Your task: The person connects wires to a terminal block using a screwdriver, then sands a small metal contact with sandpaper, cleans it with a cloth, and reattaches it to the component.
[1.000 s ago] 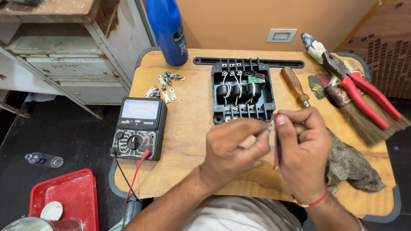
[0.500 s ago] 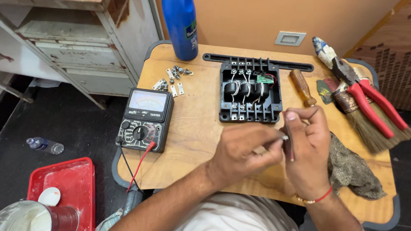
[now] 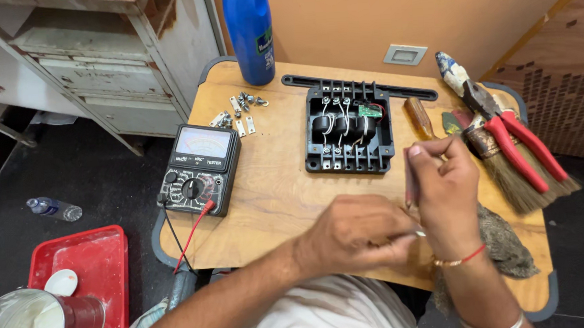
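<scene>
Low in the middle of the frame, both hands are meeting over the wooden surface (image 3: 266,186); the right hand (image 3: 446,198) is pinching a thin dark probe (image 3: 409,185), its long axis running nearly upright in the picture, tip pointing down; the left hand (image 3: 357,234) is closing its fingertips on something small and pale (image 3: 420,232) just under that tip, too small to identify; the two hands are touching or nearly so. Up-frame from them, near, the black terminal block (image 3: 349,130) is lying open, the right hand being the closer one; the analogue multimeter (image 3: 200,168) is sitting to the left, its red lead (image 3: 193,227) trailing downward.
</scene>
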